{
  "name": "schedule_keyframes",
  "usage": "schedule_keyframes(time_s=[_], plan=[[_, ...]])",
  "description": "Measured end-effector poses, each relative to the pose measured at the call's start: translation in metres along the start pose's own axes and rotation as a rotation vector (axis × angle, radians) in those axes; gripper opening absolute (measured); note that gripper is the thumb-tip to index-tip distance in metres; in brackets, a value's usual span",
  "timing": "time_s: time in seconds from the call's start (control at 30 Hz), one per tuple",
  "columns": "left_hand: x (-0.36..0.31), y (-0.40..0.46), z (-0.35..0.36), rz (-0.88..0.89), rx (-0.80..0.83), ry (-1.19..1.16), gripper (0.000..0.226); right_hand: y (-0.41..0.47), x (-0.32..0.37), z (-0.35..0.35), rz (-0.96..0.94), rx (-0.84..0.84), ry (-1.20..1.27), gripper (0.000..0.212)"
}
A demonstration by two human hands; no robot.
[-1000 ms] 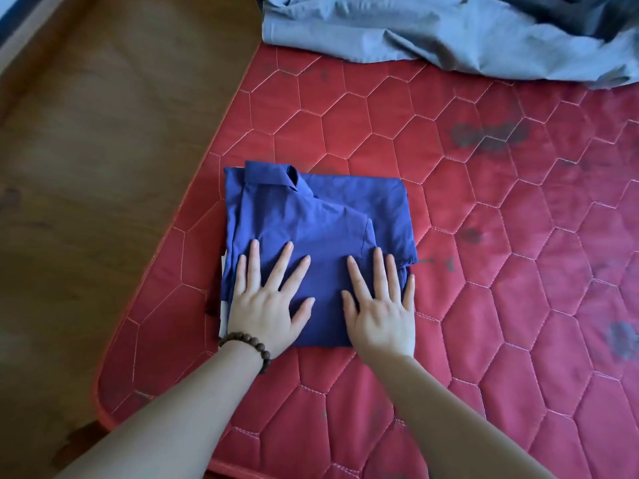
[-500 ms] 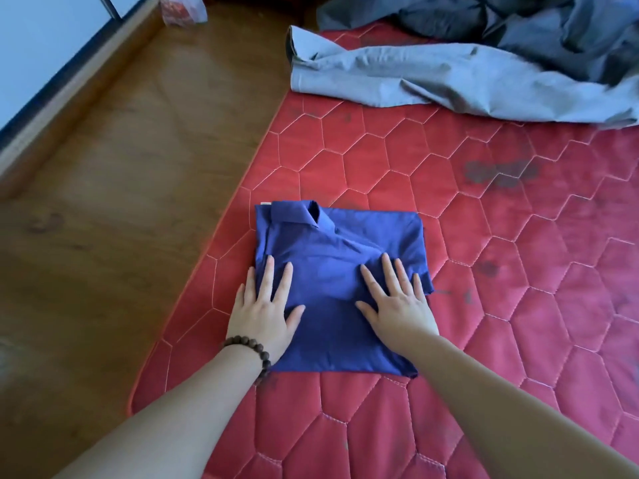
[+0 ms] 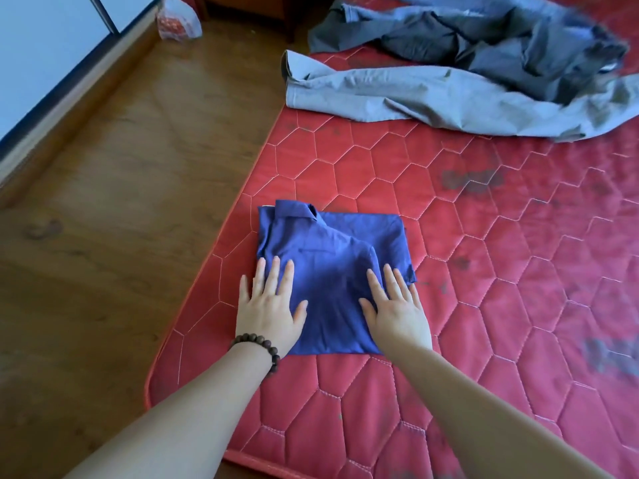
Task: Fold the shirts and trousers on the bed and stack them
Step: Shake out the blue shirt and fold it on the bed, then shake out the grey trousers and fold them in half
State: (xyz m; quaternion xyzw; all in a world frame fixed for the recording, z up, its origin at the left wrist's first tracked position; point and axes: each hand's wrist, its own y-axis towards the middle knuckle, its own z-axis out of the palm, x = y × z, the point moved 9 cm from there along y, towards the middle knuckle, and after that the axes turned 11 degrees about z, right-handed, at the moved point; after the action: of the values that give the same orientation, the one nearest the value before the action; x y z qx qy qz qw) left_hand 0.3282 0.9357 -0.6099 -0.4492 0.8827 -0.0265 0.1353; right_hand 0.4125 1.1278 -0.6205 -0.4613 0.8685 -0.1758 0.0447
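Both hands, left (image 3: 268,311) and right (image 3: 397,312), have slid outward, flat and open on the square-folded blue shirt (image 3: 332,267).

Red quilted mattress (image 3: 484,305), hexagon-stitched and dark-stained, bearing: one folded blue shirt (image 3: 332,257) near its left edge, flat; one light grey garment (image 3: 432,98) spread at the far end; one darker grey garment (image 3: 484,39) crumpled beyond it.
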Motion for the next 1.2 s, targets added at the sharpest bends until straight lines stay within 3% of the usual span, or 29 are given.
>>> schedule_keyframes(time_s=[0.3, 0.67, 0.97, 1.2], plan=[[-0.036, -0.055, -0.092, -0.100, -0.044, -0.029, 0.070, -0.083, -0.001, -0.063, 0.004, -0.008, 0.149, 0.056], [-0.050, -0.189, -0.270, -0.142, -0.196, -0.019, 0.069, -0.222, 0.050, -0.226, -0.082, -0.067, 0.347, 0.051], [0.065, -0.221, -0.343, -0.223, -0.255, -0.100, 0.067, -0.239, 0.186, -0.264, -0.158, -0.093, 0.288, 0.051], [0.227, -0.195, -0.363, -0.162, -0.104, -0.092, 0.067, -0.209, 0.312, -0.254, -0.039, -0.087, 0.318, 0.043]])
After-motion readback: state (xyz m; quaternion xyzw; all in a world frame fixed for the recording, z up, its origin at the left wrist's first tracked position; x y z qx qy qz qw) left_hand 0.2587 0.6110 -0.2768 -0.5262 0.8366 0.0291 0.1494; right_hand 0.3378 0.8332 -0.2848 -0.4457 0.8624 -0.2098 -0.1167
